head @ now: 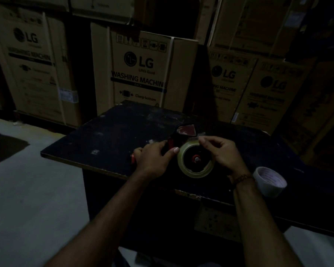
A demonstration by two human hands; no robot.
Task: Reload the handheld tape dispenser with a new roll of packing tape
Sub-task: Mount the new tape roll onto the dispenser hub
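A red and black handheld tape dispenser lies on its side on the dark table. A roll of clear packing tape sits on its hub. My left hand grips the dispenser's handle, thumb against the roll's left edge. My right hand rests over the roll's upper right edge, thumb and forefinger pinched together at the tape's rim. Whether a loose tape end is between them is too dim to tell.
An empty white tape core lies on the table by my right wrist, near the front edge. Stacked cardboard washing machine boxes stand behind and beside the table. Grey floor lies to the left.
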